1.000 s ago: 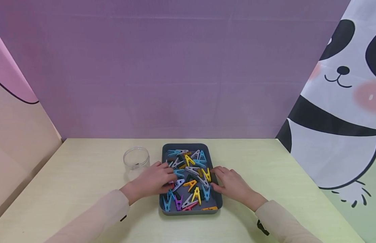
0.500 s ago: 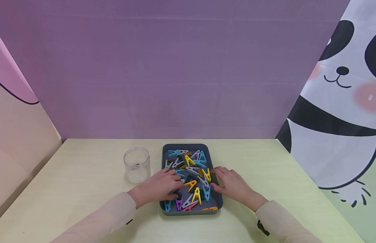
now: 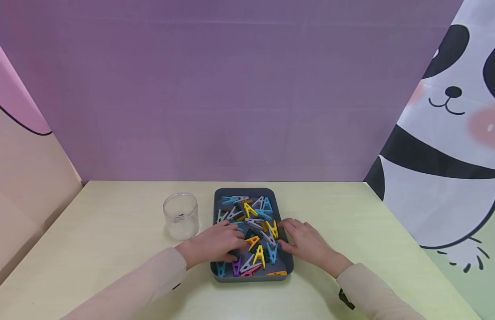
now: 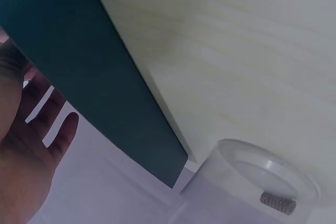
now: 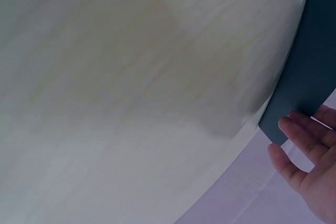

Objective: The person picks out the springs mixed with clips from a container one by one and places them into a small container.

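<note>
Arching over A-shaped clips (image 3: pixel 259 252), the left hand (image 3: pixel 217 242) hid any grip. The empty right hand (image 3: pixel 306 242), loosely spread, touched the smooth tray's (image 3: pixel 253 279) right edge.

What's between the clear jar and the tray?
In the head view, bare tabletop along the far part; at the near part, the left hand extends across, over the tray.

Bare left hand (image 3: pixel 215 243) and right hand (image 3: pixel 305 243), plain pale-beige cloth left sleeve (image 3: pixel 145 278) and matching right sleeve (image 3: pixel 369 289), thin black sliver (image 3: pixel 176 286) under left cuff, larger black strap (image 3: pixel 346 299) under right.
</note>
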A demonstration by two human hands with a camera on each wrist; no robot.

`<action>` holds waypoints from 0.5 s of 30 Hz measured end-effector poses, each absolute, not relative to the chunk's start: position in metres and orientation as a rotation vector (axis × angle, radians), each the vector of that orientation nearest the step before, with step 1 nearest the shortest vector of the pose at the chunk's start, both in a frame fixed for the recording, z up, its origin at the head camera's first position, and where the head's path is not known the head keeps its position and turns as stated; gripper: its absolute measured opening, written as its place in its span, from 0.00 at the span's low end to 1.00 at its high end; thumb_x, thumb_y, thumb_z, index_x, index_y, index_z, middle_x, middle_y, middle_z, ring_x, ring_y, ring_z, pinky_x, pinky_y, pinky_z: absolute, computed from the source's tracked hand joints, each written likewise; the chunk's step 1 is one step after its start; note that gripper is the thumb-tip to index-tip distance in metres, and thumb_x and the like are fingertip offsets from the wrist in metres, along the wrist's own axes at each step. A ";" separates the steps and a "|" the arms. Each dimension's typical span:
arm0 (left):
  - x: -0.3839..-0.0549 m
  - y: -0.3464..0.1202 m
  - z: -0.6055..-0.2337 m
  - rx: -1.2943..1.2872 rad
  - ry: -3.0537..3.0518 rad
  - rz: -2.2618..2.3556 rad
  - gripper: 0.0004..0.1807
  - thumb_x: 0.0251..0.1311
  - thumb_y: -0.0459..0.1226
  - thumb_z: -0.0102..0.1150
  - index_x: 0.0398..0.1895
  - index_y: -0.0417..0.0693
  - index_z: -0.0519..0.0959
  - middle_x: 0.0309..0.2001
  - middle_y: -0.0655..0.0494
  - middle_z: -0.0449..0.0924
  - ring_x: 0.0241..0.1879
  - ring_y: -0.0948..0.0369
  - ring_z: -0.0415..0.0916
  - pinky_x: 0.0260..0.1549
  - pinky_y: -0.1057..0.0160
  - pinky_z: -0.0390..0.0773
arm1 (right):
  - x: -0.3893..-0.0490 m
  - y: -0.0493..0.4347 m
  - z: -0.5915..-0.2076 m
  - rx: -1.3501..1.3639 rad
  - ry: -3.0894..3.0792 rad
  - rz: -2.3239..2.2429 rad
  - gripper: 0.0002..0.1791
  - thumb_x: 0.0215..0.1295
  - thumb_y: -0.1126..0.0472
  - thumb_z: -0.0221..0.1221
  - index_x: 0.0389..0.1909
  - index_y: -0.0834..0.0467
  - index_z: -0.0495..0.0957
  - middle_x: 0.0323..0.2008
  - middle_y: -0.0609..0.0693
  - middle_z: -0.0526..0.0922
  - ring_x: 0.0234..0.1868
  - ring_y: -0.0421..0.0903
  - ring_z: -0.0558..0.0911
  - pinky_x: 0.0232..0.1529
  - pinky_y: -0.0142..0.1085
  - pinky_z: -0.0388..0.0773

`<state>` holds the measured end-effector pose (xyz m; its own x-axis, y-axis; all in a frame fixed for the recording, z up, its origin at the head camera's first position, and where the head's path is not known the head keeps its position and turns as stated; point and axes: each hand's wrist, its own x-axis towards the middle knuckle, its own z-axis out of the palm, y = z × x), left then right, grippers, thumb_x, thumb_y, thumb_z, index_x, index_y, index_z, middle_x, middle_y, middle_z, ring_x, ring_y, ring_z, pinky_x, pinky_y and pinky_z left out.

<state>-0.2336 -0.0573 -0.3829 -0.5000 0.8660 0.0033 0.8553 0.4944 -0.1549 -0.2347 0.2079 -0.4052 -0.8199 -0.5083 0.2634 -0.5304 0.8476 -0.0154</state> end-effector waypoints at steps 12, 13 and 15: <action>-0.238 -0.056 -0.385 -1.549 -2.663 0.219 0.12 0.52 0.50 0.61 0.41 0.64 0.80 0.39 0.68 0.80 0.40 0.65 0.70 0.41 0.66 0.68 | -0.235 0.208 -0.405 0.788 -2.787 0.140 0.25 0.56 0.49 0.60 0.50 0.59 0.73 0.49 0.53 0.78 0.49 0.48 0.78 0.46 0.44 0.75; -0.238 -0.056 -0.385 -1.549 -2.662 0.220 0.12 0.52 0.50 0.61 0.41 0.64 0.80 0.39 0.68 0.80 0.40 0.65 0.70 0.41 0.66 0.68 | -0.235 0.208 -0.406 0.787 -2.789 0.141 0.25 0.56 0.49 0.60 0.50 0.59 0.73 0.49 0.53 0.78 0.49 0.48 0.78 0.46 0.44 0.75; -0.239 -0.055 -0.386 -1.550 -2.657 0.222 0.12 0.53 0.49 0.61 0.41 0.64 0.80 0.39 0.68 0.80 0.40 0.65 0.70 0.41 0.66 0.68 | -0.235 0.208 -0.406 0.784 -2.791 0.145 0.25 0.56 0.49 0.60 0.50 0.59 0.73 0.49 0.53 0.78 0.49 0.48 0.78 0.46 0.44 0.75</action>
